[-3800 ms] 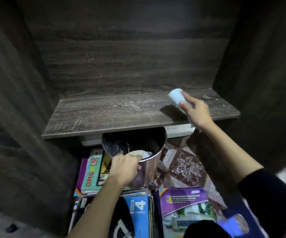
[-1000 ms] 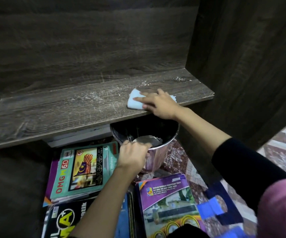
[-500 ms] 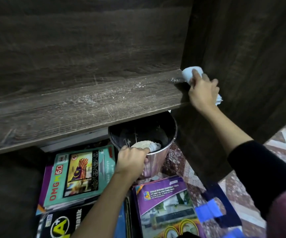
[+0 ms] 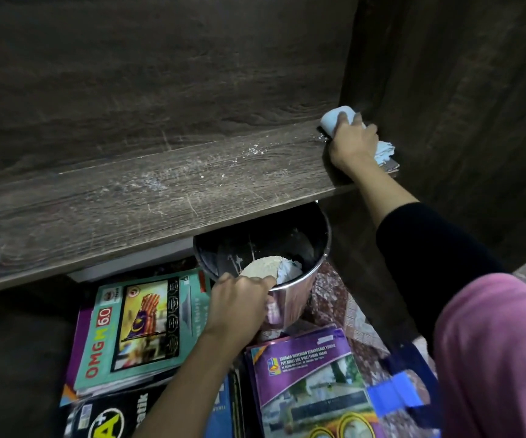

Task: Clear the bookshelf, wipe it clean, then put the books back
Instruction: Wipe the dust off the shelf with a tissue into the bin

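Note:
A dark wooden shelf board (image 4: 135, 203) runs across the view, dusty with white specks near its middle and right. My right hand (image 4: 352, 143) presses a pale blue cloth (image 4: 334, 120) into the shelf's far right corner, against the side panel. Below the board, my left hand (image 4: 239, 300) grips the near rim of a shiny metal bin (image 4: 290, 298) that holds crumpled paper. Books lie on the floor: a teal one (image 4: 141, 324) marked OMG 6.0, a purple one (image 4: 306, 380), a black one (image 4: 103, 418).
The bookcase's right side panel (image 4: 451, 105) rises just beside my right hand, and the back panel (image 4: 160, 74) stands behind the shelf. A blue bag (image 4: 397, 393) lies on the patterned floor (image 4: 347, 308) at the lower right.
My right hand has swept the cloth from the shelf's front edge above the bin to the back right corner. My left hand has kept its grip on the bin rim.

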